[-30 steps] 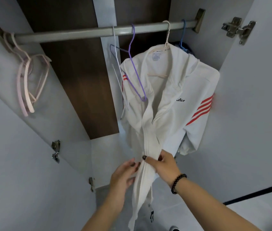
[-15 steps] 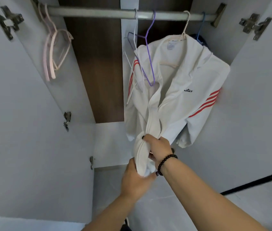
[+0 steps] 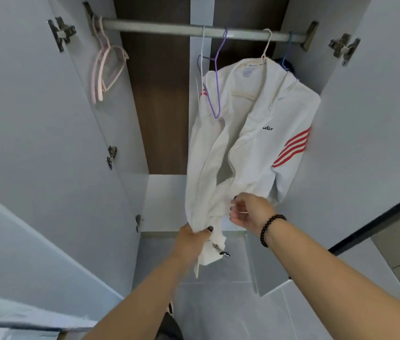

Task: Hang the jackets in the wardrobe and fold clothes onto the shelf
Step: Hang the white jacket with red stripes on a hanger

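Since half a second ago your right hand [image 3: 248, 212] has come off the bunched hem and hangs just beside it, fingers loosely curled, gripping nothing. Your left hand [image 3: 191, 241] grips the lower front edge of the white jacket [image 3: 250, 143] at six o'clock. It hangs on a cream hanger [image 3: 266, 45] from the rail [image 3: 159, 28] at one o'clock, so hanging looks done and you are at the zip. Next, I judge, bring both front edges together. Around you are the grey wardrobe doors [image 3: 34, 143] and pale floor [image 3: 218, 303], with pink hangers [image 3: 103, 69] at eleven and a purple hanger [image 3: 216, 77] at twelve.
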`<state>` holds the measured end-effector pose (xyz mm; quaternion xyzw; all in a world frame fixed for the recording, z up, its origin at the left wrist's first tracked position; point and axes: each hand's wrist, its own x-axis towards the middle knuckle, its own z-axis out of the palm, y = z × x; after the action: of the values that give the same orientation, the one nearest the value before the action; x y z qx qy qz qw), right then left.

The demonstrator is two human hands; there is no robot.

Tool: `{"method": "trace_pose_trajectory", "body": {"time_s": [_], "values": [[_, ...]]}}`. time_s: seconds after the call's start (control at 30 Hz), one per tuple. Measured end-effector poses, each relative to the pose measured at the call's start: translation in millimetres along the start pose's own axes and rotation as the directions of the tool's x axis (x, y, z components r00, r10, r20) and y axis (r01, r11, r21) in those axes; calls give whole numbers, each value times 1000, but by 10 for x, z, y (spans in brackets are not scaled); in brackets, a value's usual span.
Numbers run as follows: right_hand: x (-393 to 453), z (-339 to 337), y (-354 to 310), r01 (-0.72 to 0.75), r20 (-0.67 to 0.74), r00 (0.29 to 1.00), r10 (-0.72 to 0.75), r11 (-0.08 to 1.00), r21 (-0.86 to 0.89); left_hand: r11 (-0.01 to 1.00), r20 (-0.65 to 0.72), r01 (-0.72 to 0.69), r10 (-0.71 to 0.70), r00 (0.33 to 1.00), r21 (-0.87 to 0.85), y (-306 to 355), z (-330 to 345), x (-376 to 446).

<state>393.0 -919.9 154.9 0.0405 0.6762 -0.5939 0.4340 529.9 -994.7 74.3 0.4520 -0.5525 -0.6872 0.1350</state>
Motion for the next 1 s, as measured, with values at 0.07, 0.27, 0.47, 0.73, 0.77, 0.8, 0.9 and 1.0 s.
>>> {"method": "trace_pose_trajectory", "body": {"time_s": [0.07, 0.27, 0.47, 0.73, 0.77, 0.8, 0.9, 1.0], "values": [[-17, -229, 299, -120, -8, 993, 120, 992, 29, 1000, 4, 1, -1, 1000, -19, 33, 12, -88], [-148, -361, 1038, -367, 96, 928, 359, 926, 84, 995, 63, 100, -99, 993, -15, -50, 149, -285], [-156, -401, 1168, -278, 166, 952, 256, 952, 127, 986, 155, 155, -144, 977, -67, -188, 155, -425], [-57, -394, 1301, -179, 54, 984, 172, 967, 182, 927, 335, 373, -365, 869, 43, -143, 138, -434], [-85, -377, 1343, -188, 65, 982, 178, 961, 205, 916, 331, 392, -395, 857, 79, -144, 125, -445], [-118, -364, 1379, -202, 82, 979, 188, 954, 222, 906, 311, 408, -422, 852, 113, -147, 109, -452], [-209, -326, 1441, -249, 113, 967, 227, 934, 255, 897, 287, 425, -443, 849, 124, -149, 41, -445], [-237, -276, 1456, -247, 97, 969, 228, 931, 268, 895, 284, 443, -439, 852, 52, -136, -22, -416]]}}
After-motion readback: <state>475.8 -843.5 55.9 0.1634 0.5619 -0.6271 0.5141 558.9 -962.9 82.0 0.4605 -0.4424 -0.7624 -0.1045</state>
